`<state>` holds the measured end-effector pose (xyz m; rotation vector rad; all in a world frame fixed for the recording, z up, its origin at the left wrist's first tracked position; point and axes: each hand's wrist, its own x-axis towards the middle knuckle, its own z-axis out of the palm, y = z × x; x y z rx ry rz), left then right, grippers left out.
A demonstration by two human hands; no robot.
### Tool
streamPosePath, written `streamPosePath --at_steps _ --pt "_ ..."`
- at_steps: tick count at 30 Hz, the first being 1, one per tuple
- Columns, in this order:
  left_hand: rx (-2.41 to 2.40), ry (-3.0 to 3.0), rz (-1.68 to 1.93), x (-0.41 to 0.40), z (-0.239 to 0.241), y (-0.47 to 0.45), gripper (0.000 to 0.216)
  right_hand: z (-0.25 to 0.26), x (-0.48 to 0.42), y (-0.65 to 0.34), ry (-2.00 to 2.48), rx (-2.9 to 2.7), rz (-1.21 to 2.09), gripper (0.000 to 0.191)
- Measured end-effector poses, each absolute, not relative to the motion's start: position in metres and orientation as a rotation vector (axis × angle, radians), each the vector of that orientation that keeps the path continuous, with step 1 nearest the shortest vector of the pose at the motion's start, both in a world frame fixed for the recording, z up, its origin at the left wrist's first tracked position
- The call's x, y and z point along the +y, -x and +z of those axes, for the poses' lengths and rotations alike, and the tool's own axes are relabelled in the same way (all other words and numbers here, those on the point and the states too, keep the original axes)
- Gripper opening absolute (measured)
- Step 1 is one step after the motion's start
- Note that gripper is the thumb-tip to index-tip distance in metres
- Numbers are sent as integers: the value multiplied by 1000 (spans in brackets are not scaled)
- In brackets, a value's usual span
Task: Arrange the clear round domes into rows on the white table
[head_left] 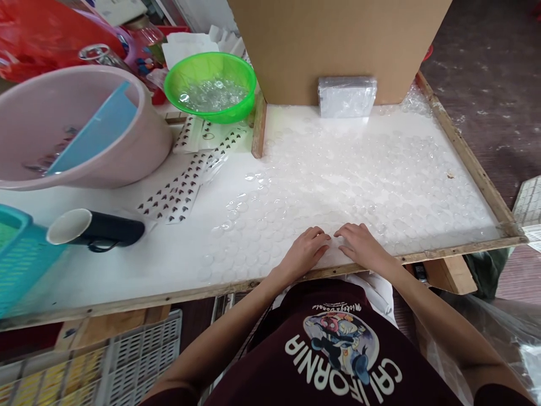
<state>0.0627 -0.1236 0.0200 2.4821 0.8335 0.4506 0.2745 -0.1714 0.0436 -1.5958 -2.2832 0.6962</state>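
Observation:
Many clear round discs [262,237] lie spread in a layer over the white tabletop in front of me. Low over this layer, near the front edge, is my left hand [305,251], its fingers bent and its thumb apart from them. My right hand [360,243] faces it a short gap away, fingers also curved and parted from the thumb. Both sets of fingertips rest on or just above the discs. I make out nothing held in either hand, though small clear pieces under the fingers are hard to see.
A wooden rim [469,169] edges the table. At the back stand a cardboard box [342,39] and a plastic-wrapped stack [347,98]. Leftward are a green bowl [236,107], sticker sheets [180,192], a pink tub [127,152], a dark mug [118,228] and a teal basket [34,259].

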Motion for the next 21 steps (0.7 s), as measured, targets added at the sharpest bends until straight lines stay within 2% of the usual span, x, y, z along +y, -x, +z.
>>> streamPosePath --at_steps 11,21 --pt "927 -2566 368 -123 14 -83 14 37 -177 -266 1659 -2307 657 29" --pt "931 -2466 444 -117 17 -68 25 43 -183 -267 1626 -2304 717 37"
